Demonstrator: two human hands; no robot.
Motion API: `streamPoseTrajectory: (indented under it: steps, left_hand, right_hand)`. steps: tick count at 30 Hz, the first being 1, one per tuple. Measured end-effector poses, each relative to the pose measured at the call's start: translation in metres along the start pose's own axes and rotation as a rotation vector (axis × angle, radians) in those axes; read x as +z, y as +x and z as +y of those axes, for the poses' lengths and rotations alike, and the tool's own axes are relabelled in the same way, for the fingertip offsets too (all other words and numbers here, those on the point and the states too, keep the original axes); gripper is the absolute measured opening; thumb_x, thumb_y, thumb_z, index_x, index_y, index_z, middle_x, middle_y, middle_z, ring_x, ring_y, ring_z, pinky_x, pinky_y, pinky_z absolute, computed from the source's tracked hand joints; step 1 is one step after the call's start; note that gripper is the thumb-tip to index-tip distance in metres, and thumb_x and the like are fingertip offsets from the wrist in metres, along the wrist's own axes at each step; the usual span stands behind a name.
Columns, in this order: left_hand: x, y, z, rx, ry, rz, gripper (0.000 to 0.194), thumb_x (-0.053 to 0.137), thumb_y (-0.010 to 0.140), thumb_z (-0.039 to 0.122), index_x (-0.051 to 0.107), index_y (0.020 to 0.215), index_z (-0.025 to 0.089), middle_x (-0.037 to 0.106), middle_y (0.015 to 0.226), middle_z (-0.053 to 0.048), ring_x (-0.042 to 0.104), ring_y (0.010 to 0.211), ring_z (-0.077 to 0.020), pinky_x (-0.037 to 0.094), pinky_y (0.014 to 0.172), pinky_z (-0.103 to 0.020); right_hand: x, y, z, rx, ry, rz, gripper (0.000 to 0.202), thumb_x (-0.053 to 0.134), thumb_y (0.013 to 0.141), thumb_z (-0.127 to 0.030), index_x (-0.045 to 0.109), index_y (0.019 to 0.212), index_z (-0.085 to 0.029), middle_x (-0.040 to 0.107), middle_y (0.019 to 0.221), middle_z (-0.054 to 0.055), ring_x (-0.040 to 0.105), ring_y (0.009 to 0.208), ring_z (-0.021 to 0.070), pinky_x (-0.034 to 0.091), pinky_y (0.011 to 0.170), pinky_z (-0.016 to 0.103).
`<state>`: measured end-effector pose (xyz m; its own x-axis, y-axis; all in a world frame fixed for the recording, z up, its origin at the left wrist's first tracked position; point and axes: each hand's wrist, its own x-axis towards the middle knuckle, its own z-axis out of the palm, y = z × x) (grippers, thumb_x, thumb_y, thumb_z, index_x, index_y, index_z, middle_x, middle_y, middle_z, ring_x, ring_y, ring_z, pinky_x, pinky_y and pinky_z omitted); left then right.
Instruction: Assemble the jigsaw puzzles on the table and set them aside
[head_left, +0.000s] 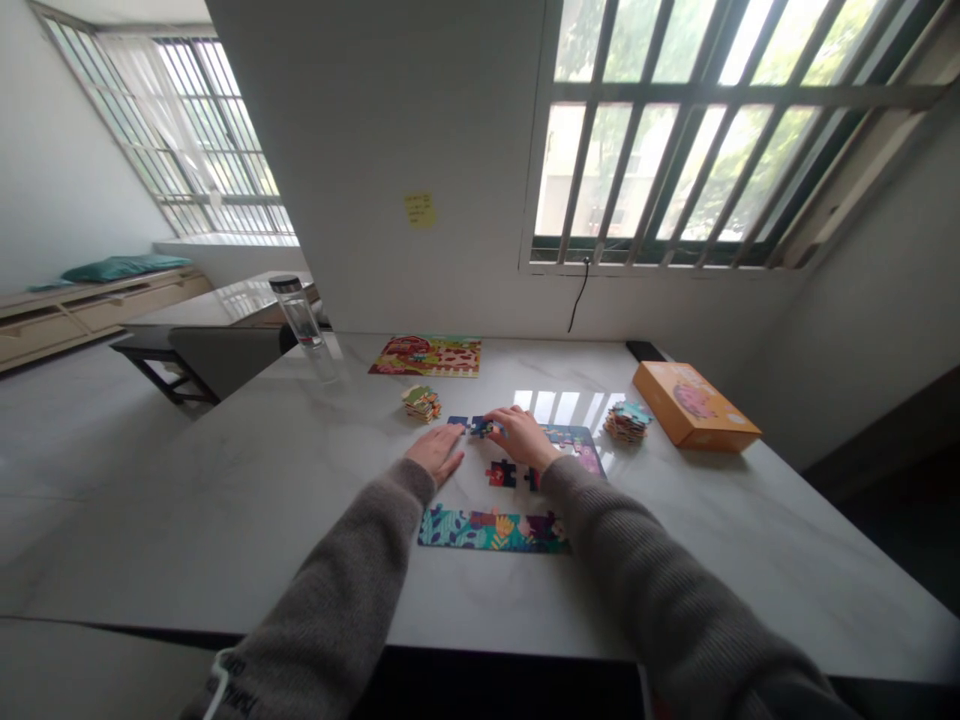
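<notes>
"How far along, approx.?"

"Part-way, I'd guess. Bottom strip (491, 532) of the jigsaw looks joined; side section (585, 445) seems together too, tho' the R sleeve (645, 540) hides a bit."

"What's left?"

"Prob. the middle & top L. There's a red piece (500, 474) lying loose betw. the strip and the hands, w/ a dark piece (533, 479) beside it, part-hid. Also L stack (421, 402) and R stack (628, 421); can't tell if either's from the same pic."

"And the grip?"

"R hand (520, 436) looks pinched, thumb & fingers, on a navy piece (481, 428). It's right at the fingertips, partly under them. L hand (436, 453) isn't clenched: fingers stretched out, tips on the blue piece (457, 423) next to it, nothing gripped AFAICT."

"Those two locked?"

"Side by side, v. close, beyond the red one. Can't tell if the tabs are in."
</notes>
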<state>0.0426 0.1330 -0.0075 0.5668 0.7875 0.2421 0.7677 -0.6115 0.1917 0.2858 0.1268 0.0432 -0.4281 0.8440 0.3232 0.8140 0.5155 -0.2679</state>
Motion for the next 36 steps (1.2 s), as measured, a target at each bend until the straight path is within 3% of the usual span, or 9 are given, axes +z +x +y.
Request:
streamPoseTrajectory:
  steps: [7,23,31,36]
  left_hand:
    - [0.000,0.000,-0.002,0.029,-0.009,0.041,0.054,0.042,0.097,0.037,0.044,0.146,0.013,0.050,0.148,-0.014,0.044,0.137,-0.0270,0.034,0.118,-0.044]
    - [-0.012,0.003,0.023,-0.067,0.096,0.050,0.047,0.049,0.095,0.037,0.054,0.139,0.019,0.056,0.140,-0.011,0.049,0.128,-0.0290,0.040,0.109,-0.045]
    - [-0.011,0.015,0.033,-0.006,0.051,0.016,0.052,0.046,0.098,0.038,0.047,0.145,0.016,0.048,0.151,-0.010,0.043,0.137,-0.0265,0.033,0.116,-0.044]
    - [-0.011,0.015,0.040,-0.020,0.123,-0.002,0.052,0.044,0.099,0.046,0.047,0.146,0.025,0.049,0.151,-0.007,0.043,0.137,-0.0277,0.034,0.114,-0.045]
  right_hand:
    - [0.014,0.017,-0.009,0.040,-0.070,-0.072,0.026,0.062,0.094,-0.033,0.068,0.119,-0.029,0.069,0.123,0.004,0.054,0.113,0.0254,0.040,0.092,0.037]
    - [0.011,0.017,-0.013,0.058,-0.105,-0.115,0.027,0.057,0.093,-0.027,0.066,0.118,-0.025,0.068,0.118,0.008,0.052,0.112,0.0273,0.043,0.091,0.039]
    - [0.012,0.016,-0.005,0.027,-0.057,-0.133,0.030,0.055,0.093,-0.024,0.067,0.121,-0.025,0.065,0.121,0.008,0.052,0.111,0.0244,0.043,0.093,0.035]
    - [0.007,0.004,0.007,0.000,-0.027,-0.034,0.026,0.055,0.096,-0.026,0.069,0.117,-0.021,0.066,0.119,0.008,0.052,0.112,0.0229,0.040,0.097,0.034]
